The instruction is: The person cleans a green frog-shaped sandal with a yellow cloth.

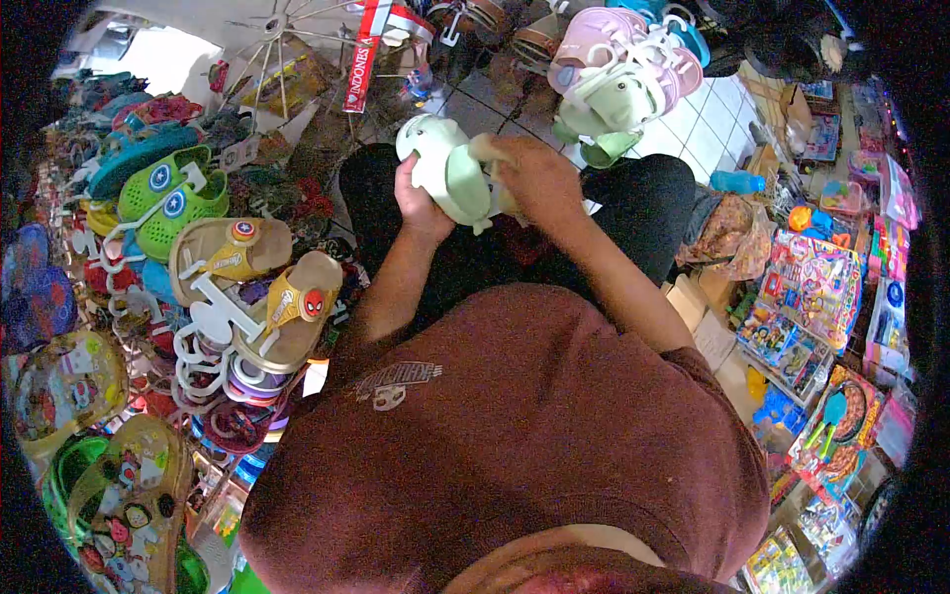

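My left hand [424, 206] grips a pale green sandal [435, 163] from its left side, the thumb lying along it. The sandal is tilted above my lap and has a broad green strap or opening on its right. At that right edge my right hand [539, 183] is closed, with its fingertips against the sandal. Something whitish shows under the right hand, too hidden to name. Past my knees, a pile of similar pale green sandals [618, 104] and lilac sandals [599, 45] lies on the floor with white plastic hangers.
Green clogs [178, 203], tan sandals [233, 252] and several others are heaped at my left. Packaged toys [816, 282] line the right side, near a blue bottle [737, 182]. A red ribbon [366, 64] hangs by a spoked wheel [274, 28] ahead. Tiled floor [698, 129] shows beyond my knees.
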The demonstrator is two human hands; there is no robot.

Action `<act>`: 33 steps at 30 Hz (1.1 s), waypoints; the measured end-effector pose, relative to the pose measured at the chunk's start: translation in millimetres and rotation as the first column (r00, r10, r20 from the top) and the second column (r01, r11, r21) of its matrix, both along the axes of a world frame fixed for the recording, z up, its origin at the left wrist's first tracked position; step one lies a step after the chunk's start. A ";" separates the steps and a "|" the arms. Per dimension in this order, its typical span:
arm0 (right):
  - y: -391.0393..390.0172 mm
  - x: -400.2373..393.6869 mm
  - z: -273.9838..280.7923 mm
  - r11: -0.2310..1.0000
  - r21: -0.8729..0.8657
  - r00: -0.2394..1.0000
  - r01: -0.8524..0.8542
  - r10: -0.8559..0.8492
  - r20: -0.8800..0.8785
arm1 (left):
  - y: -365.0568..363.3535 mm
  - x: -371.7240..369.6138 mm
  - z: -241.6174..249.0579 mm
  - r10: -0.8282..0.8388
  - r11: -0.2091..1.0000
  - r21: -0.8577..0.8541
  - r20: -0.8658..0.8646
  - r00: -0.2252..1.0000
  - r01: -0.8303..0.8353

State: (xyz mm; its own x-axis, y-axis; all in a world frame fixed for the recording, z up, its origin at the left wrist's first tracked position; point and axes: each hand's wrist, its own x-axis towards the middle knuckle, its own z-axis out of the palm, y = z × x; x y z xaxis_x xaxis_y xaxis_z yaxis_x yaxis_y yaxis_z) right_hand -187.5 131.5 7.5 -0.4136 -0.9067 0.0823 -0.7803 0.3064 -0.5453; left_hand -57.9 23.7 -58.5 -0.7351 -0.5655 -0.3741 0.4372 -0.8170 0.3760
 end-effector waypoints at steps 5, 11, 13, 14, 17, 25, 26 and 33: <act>-18.2 22.5 -35.7 0.918 0.216 0.940 -0.334 0.340 0.009 | -5.1 -0.8 -25.6 0.036 0.996 -0.080 -0.041 0.999 -0.039; -25.3 3.0 -36.3 0.970 0.108 0.926 -0.218 0.171 0.336 | -4.5 4.4 -37.5 0.018 0.999 0.033 -0.112 0.994 -0.014; -31.3 13.0 -21.0 0.966 0.259 0.897 0.003 -0.117 0.427 | 1.0 3.0 -35.1 -0.002 1.000 -0.011 -0.046 0.999 0.001; -26.9 16.0 -24.6 0.983 0.176 0.916 -0.046 -0.029 0.399 | 1.6 4.1 -35.7 -0.017 1.000 -0.002 -0.066 0.998 0.017; -28.5 20.7 -49.5 0.965 -0.027 0.888 -0.261 0.251 0.386 | -11.4 16.4 -38.0 -0.003 0.999 0.040 -0.034 0.999 0.004; -2.0 15.2 -30.6 0.874 0.010 0.803 -0.485 0.441 0.402 | 4.5 14.2 -14.6 -0.017 1.000 -0.018 -0.074 0.997 0.016; 3.1 15.6 -28.9 0.861 0.052 0.794 -0.506 0.441 0.419 | 6.8 13.6 -12.4 0.006 1.000 -0.020 -0.075 0.997 -0.008; 18.5 3.7 -18.2 0.832 0.168 0.757 -0.530 0.374 0.535 | 1.7 9.4 -29.2 0.014 1.000 0.016 0.008 1.000 -0.014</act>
State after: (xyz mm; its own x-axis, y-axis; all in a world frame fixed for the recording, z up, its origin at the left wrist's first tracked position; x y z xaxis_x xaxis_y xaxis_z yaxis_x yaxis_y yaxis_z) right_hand -183.8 150.0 -10.7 0.1355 -0.9426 -0.3052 -0.5446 0.1865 -0.8177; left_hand -48.5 25.4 -87.7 -0.7242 -0.5696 -0.3886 0.4456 -0.8167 0.3666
